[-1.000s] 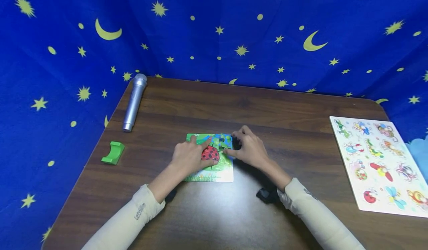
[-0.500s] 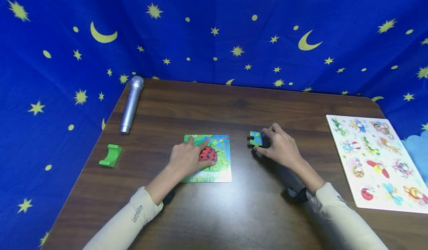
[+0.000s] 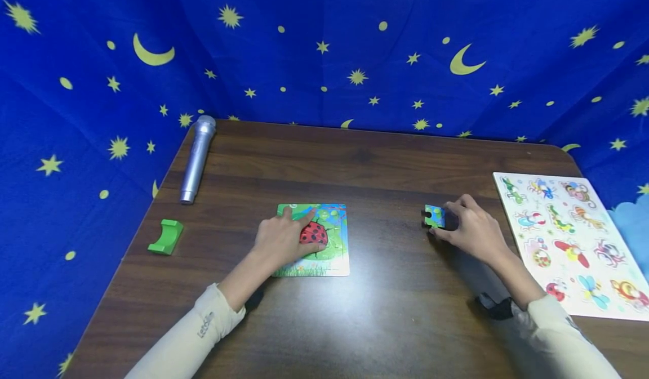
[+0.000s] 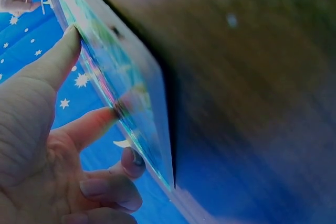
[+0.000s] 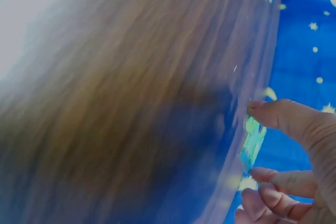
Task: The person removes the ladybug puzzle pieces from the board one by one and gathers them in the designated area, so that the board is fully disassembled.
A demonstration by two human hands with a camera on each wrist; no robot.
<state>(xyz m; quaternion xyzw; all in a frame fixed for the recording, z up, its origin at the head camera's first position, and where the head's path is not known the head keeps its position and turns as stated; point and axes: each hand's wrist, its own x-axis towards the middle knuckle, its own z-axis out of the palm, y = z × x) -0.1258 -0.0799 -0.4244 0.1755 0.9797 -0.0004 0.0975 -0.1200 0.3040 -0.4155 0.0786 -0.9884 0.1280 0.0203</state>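
A ladybug jigsaw puzzle (image 3: 329,266) in a flat tray lies on the table in the head view. My left hand (image 3: 278,240) rests on its left part, with thumb and index finger pressing on either side of the red ladybug (image 3: 313,233). In the left wrist view, the thumb and index fingertips touch the puzzle's face (image 4: 97,45). Well to the right, my right hand (image 3: 474,230) pinches a blue and green puzzle piece (image 3: 434,216) between thumb and fingers. The right wrist view shows that piece (image 5: 253,142) held by its edges; whether it touches the table I cannot tell.
Beside my right arm lies a white board of insect pictures (image 3: 563,238). A silver microphone (image 3: 198,159) is at the far left, with a green curved block (image 3: 166,237) nearer. Behind the wooden table (image 3: 365,159) hangs a blue star-patterned cloth (image 3: 304,41).
My right hand has drawn the piece out of the puzzle's upper right area and carried it rightward, away from the puzzle. The left hand keeps its place on the puzzle.
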